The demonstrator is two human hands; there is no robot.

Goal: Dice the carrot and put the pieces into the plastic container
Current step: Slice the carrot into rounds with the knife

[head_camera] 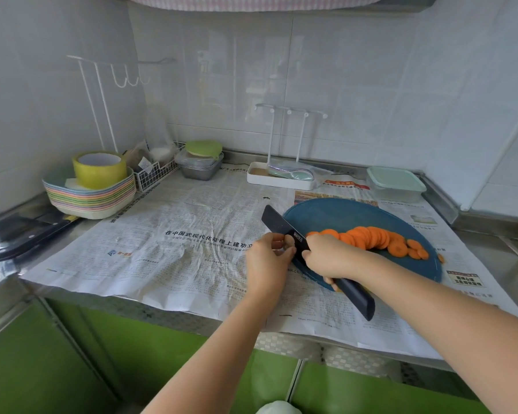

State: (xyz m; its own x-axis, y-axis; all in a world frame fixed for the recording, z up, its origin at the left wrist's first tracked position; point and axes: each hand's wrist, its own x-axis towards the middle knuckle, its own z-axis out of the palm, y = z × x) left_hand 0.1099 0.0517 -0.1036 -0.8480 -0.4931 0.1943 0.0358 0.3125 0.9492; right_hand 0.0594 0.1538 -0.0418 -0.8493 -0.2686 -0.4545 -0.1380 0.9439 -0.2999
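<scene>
Head view: right hand (331, 258) grips the black knife (281, 227); left hand (268, 259) seems to pinch its blade. Carrot slices (368, 239) fan across the blue cutting board (356, 213), centre right. Next: cross-cut them into dice, then uncover the lidded plastic container (395, 183), upper right.

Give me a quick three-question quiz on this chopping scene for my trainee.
1. True or false: the carrot slices lie on the blue cutting board.
2. Which of the hands grips the handle of the black knife? A) left B) right C) neither
3. Fill in: the lid of the plastic container at the back right is ___ (on/off).

Key:
1. True.
2. B, the right hand.
3. On.
</scene>
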